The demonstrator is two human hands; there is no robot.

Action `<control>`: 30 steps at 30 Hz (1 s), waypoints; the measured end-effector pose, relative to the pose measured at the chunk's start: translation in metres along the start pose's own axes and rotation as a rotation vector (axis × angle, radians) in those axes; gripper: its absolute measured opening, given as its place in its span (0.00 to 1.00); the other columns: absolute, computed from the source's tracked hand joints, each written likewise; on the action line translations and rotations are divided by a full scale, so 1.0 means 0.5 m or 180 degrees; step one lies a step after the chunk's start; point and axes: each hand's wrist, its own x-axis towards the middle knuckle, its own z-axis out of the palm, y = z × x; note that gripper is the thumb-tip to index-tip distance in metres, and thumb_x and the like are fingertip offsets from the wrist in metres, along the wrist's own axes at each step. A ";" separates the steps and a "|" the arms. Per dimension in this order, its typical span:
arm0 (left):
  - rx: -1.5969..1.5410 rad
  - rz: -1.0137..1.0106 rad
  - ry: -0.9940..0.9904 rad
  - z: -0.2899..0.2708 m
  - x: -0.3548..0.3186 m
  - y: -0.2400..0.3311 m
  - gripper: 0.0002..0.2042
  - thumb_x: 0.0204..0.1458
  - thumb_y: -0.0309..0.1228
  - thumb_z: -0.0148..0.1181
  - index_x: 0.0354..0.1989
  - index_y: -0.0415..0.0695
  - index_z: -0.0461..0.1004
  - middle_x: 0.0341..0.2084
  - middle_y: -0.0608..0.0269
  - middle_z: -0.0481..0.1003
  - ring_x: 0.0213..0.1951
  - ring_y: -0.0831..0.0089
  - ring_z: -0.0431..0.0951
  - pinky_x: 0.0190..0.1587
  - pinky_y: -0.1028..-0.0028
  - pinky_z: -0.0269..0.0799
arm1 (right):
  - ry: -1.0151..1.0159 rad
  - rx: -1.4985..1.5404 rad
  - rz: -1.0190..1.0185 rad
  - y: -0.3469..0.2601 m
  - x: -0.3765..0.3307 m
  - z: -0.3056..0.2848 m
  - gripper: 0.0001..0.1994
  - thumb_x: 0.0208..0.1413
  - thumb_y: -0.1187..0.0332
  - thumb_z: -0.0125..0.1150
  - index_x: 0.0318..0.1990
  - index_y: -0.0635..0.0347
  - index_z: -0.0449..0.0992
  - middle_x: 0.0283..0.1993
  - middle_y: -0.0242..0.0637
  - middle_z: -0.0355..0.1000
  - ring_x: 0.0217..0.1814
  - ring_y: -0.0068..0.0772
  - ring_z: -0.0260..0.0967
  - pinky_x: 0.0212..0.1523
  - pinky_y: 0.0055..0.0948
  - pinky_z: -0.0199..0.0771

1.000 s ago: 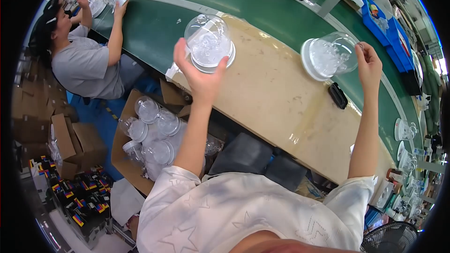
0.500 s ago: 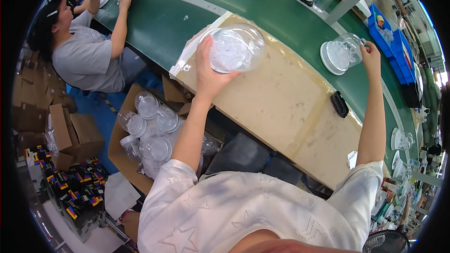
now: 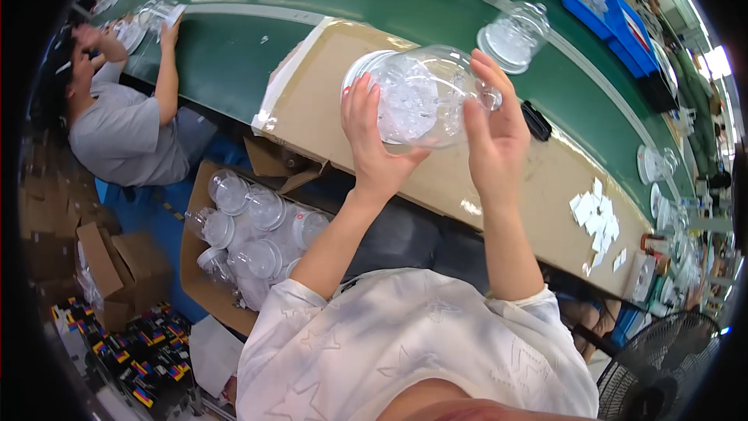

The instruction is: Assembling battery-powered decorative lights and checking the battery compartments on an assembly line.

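A clear dome-shaped container (image 3: 444, 121) with a round white base and a knob on top is tilted on its side above the tan board. My left hand (image 3: 368, 136) grips it around the base end, fingers over the white rim. At the other end my right hand (image 3: 502, 129) curls its thumb and fingers about the knob. Inside the dome is clear, crinkled-looking material whose kind I cannot make out. Beyond my right hand, a similar dome (image 3: 516, 35) stands on the green surface, apart from both hands.
A tan board (image 3: 312, 121) lies before me, with white paper pieces (image 3: 596, 222) and a black object (image 3: 536, 121) on the right. An open carton (image 3: 195, 226) of similar domes stands at left. A co-worker (image 3: 128, 136) sits beyond it. Blue trays (image 3: 615, 27) and a fan (image 3: 662, 366) are right.
My right hand has let go of the dome on the green surface and moved left to the knob of the dome in my left hand. The view has turned right.
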 end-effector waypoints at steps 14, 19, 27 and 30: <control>-0.1989 -0.0558 -0.1093 -0.038 0.071 0.112 0.28 0.53 0.37 0.63 0.59 0.38 0.64 0.57 0.51 0.67 0.62 0.57 0.65 0.66 0.61 0.55 | -0.0539 0.1212 -0.0524 -0.081 -0.014 -0.290 0.19 0.59 0.62 0.57 0.49 0.72 0.73 0.56 0.61 0.68 0.60 0.49 0.67 0.62 0.43 0.63; -0.4391 -0.2917 -0.3172 0.056 0.046 0.106 0.37 0.59 0.58 0.46 0.65 0.37 0.57 0.61 0.51 0.64 0.64 0.60 0.63 0.67 0.62 0.55 | -0.0830 0.1755 -0.0479 -0.109 -0.052 -0.325 0.19 0.53 0.63 0.58 0.46 0.73 0.74 0.53 0.62 0.70 0.57 0.51 0.69 0.60 0.44 0.66; -0.6395 -0.4319 -0.3342 0.087 -0.108 0.225 0.43 0.59 0.61 0.40 0.69 0.34 0.47 0.66 0.48 0.56 0.66 0.58 0.60 0.67 0.59 0.56 | -0.0801 0.2125 -0.0582 -0.104 -0.092 -0.367 0.19 0.53 0.60 0.55 0.43 0.69 0.74 0.48 0.56 0.72 0.57 0.58 0.65 0.60 0.56 0.62; -0.6162 -0.4506 -0.3137 0.085 -0.142 0.209 0.36 0.62 0.53 0.39 0.68 0.34 0.51 0.64 0.47 0.60 0.64 0.55 0.63 0.65 0.58 0.58 | -0.0825 0.1918 -0.0766 -0.107 -0.090 -0.376 0.17 0.56 0.62 0.53 0.43 0.70 0.75 0.49 0.56 0.73 0.58 0.58 0.65 0.60 0.54 0.61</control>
